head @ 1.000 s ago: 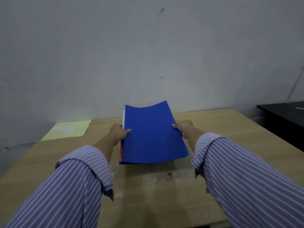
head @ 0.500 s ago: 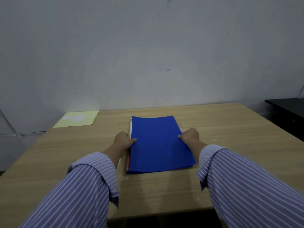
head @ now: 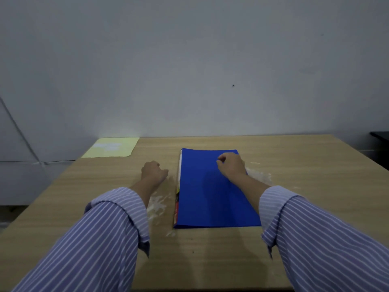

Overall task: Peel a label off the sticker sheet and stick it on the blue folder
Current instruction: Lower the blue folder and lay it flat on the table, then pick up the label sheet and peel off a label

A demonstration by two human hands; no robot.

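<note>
The blue folder (head: pixel 202 199) lies flat and closed on the wooden table (head: pixel 305 186), its white and red spine to the left. My left hand (head: pixel 153 172) hovers just left of the spine with its fingers curled and nothing in them. My right hand (head: pixel 230 165) is over the folder's far right part, fingers curled too, holding nothing. At the table's far left corner lies a pale yellow sticker sheet (head: pixel 111 147) with a faint white patch on it.
A grey wall stands right behind the table. White smears mark the tabletop on both sides of the folder. A dark piece of furniture (head: pixel 380 137) shows at the right edge, beyond the table.
The folder went from lifted and bent to flat on the table. Both hands have let go of its edges; the left moved off to the left, the right moved over the cover.
</note>
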